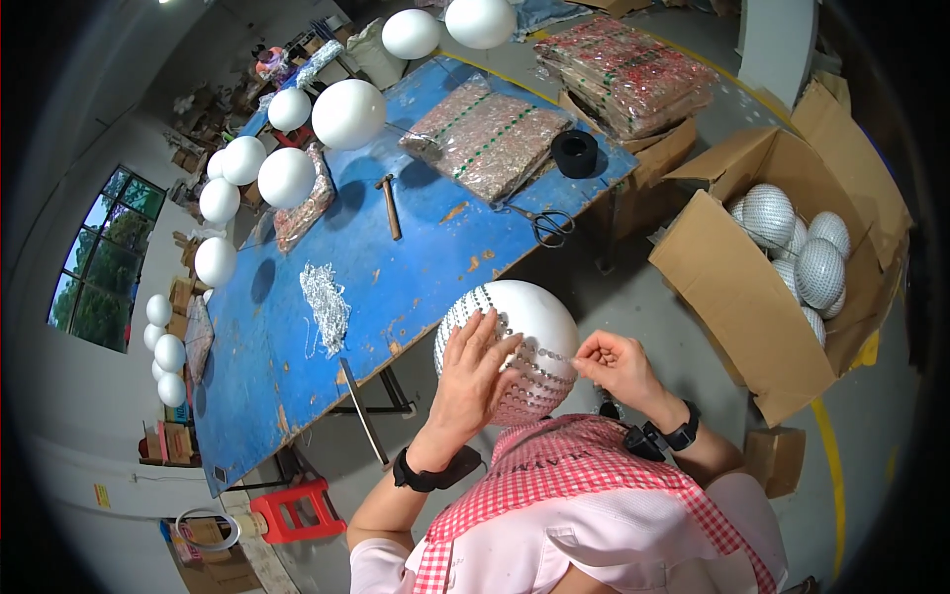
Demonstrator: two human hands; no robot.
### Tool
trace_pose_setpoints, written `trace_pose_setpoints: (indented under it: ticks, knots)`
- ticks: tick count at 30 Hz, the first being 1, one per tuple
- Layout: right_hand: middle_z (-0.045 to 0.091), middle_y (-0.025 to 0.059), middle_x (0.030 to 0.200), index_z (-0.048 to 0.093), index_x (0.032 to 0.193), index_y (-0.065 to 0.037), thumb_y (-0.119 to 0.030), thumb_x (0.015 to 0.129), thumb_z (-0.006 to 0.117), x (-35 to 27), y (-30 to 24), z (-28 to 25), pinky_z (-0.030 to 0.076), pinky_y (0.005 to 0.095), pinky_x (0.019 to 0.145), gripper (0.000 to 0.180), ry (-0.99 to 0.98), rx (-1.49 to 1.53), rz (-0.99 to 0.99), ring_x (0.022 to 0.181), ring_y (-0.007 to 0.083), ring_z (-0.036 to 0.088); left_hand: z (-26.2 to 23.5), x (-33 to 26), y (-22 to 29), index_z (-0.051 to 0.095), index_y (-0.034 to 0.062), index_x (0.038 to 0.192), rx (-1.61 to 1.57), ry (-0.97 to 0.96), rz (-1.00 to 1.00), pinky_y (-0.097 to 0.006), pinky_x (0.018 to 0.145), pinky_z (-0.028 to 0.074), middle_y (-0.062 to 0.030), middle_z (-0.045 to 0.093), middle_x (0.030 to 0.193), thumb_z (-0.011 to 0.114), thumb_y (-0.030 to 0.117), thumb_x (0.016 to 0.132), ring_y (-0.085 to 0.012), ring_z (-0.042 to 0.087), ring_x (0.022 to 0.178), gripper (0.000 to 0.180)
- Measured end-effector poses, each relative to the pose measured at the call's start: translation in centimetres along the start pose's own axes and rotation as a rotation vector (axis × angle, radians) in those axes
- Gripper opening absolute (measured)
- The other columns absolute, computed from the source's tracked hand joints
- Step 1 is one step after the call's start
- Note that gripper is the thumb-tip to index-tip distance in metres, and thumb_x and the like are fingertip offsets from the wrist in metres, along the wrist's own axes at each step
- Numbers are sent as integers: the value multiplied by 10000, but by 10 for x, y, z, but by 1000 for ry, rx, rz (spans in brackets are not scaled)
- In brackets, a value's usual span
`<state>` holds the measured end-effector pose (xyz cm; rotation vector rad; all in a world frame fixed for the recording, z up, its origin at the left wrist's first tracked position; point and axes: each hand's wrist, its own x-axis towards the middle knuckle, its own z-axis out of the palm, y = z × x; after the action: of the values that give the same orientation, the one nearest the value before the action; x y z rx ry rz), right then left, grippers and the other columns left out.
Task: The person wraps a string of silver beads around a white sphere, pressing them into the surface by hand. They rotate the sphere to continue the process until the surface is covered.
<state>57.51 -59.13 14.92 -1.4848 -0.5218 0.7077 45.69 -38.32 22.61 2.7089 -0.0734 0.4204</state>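
In front of my apron sits a large white ball [534, 309], its left and lower parts wrapped in rows of silver, rhinestone-like beads. My left hand [476, 368] lies against the left side of the ball, fingers stretched and spread over the rows, not closed round anything. At the right side of the ball, my right hand [618, 368] pinches the end of a bead strand [552, 354] between thumb and forefinger. That strand runs across the ball's front. The ball's underside is hidden by my hand and apron.
A blue worktable [376, 267] carries a heap of silver strands [325, 307], a hammer [390, 208], scissors [546, 226], black tape [575, 153] and a plastic-wrapped pack [485, 137]. White balls [348, 114] hang around its far side. Right: a cardboard box [737, 307] with beaded balls [819, 272]. Lower left: a red stool [297, 512].
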Motion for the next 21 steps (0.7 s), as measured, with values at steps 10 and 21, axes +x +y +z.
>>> trace_pose_setpoints:
  ticks: [10, 21]
  knots:
    - [618, 77, 622, 678, 970, -68, -155, 794, 714, 2, -37, 10, 465, 293, 528, 199, 49, -368, -235, 539, 160, 608, 9, -2, 7, 618, 229, 1249, 143, -72, 58, -587, 1113, 234, -117, 446, 1406, 723, 107, 789, -363, 361, 1354, 487]
    - [645, 87, 670, 730, 964, -113, -97, 782, 673, 3, -28, 18, 512, 353, 530, 191, 178, -597, -675, 593, 271, 643, 10, -2, 5, 618, 231, 1256, 113, -62, 44, -581, 1125, 211, -109, 462, 1401, 722, 105, 791, -349, 358, 1364, 492]
